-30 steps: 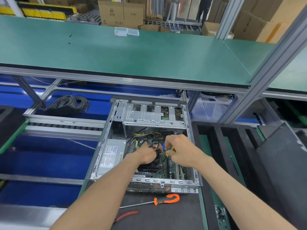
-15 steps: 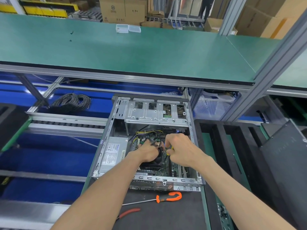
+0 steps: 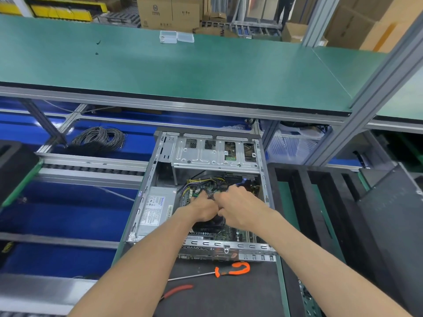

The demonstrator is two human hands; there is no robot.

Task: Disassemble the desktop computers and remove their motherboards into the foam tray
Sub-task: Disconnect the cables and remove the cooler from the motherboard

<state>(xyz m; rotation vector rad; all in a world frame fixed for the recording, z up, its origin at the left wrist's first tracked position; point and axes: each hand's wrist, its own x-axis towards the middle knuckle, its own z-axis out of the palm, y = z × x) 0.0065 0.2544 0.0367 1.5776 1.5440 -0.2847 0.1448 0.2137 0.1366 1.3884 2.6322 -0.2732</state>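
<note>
Head view. Both hands are inside the open desktop computer, which lies on its side on the dark mat. The left hand has curled fingers among the black cable bundle above the motherboard, apparently grasping it; the right hand is clenched beside it, and what it grips cannot be told. Compared with half a second earlier, the two hands have drawn closer, now nearly touching, and the yellow-handled item seen at the right fingers is hidden. The power supply sits at the case's left; the drive cage spans its far end. The black foam tray stands just right of the case. An orange-handled screwdriver and red-handled pliers lie on the mat nearer the person. Above runs a green shelf bearing clear plastic boxes; a cable coil rests on the blue surface at left, and cardboard cartons stand behind
</note>
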